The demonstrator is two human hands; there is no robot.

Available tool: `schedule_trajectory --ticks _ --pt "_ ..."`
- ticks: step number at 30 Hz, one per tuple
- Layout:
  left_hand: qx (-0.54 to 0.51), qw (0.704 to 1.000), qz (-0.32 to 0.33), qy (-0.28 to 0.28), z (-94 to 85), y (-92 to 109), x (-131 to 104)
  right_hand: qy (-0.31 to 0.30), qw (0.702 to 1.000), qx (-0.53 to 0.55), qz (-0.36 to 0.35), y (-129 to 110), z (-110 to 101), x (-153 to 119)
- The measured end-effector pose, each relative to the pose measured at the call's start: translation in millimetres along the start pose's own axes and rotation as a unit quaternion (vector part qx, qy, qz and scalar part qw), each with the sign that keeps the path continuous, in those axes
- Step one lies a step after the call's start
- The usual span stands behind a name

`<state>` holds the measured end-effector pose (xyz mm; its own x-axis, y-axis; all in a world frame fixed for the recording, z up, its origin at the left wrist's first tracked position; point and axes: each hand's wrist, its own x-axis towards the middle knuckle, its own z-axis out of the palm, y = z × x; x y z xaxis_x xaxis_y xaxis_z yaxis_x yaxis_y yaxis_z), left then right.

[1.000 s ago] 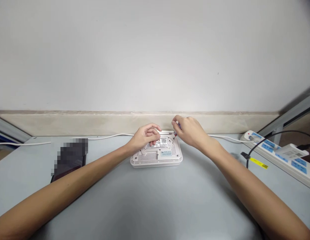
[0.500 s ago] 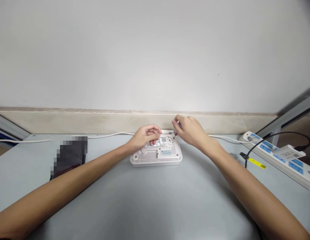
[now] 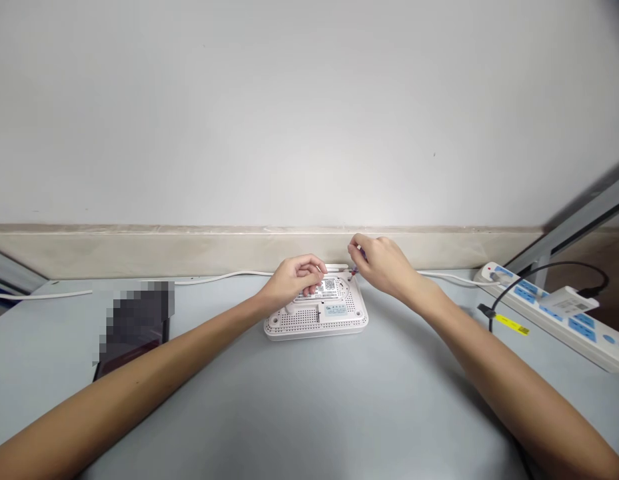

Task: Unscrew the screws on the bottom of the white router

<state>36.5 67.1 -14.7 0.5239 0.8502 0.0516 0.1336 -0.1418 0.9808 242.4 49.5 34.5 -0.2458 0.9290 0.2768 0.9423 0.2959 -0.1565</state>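
A white router (image 3: 316, 328) lies upside down near the wall, its vented underside and printed labels facing up. My right hand (image 3: 382, 261) is closed round a small screwdriver (image 3: 354, 271), of which a bit of red and blue shows. The screwdriver's lower end is at the router's far right corner, by a screw hole. My left hand (image 3: 295, 280) rests over the far left part of the router. Its fingers are curled, with the thumb close to them; whether anything is between them is hidden. White antennas (image 3: 336, 269) run along the router's far edge.
A power strip (image 3: 544, 300) with a white adapter (image 3: 569, 302) and a black cable with a yellow tag (image 3: 512, 325) is on the right. A dark, partly pixelated flat object (image 3: 134, 340) lies left. A white cable (image 3: 214, 277) runs along the wall.
The view has tilted slightly, so the router and table sit a little lower in the picture. Both hands keep their places at the router; more red of the screwdriver shows.
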Motion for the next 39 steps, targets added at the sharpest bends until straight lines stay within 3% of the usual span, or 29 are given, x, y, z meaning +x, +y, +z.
schedule_trajectory --ticks 20,30,39 --pt "0.01 1.0 0.005 -0.008 -4.1 -3 0 0.004 1.0 -0.009 -0.012 4 2 1" --pt "0.0 1.0 0.003 0.014 2.2 4 0 -0.003 0.998 0.015 -0.061 5 -10 -8" --pt "0.006 1.0 0.017 -0.003 0.3 -2 -1 -0.002 1.0 0.019 -0.023 1 -9 -5"
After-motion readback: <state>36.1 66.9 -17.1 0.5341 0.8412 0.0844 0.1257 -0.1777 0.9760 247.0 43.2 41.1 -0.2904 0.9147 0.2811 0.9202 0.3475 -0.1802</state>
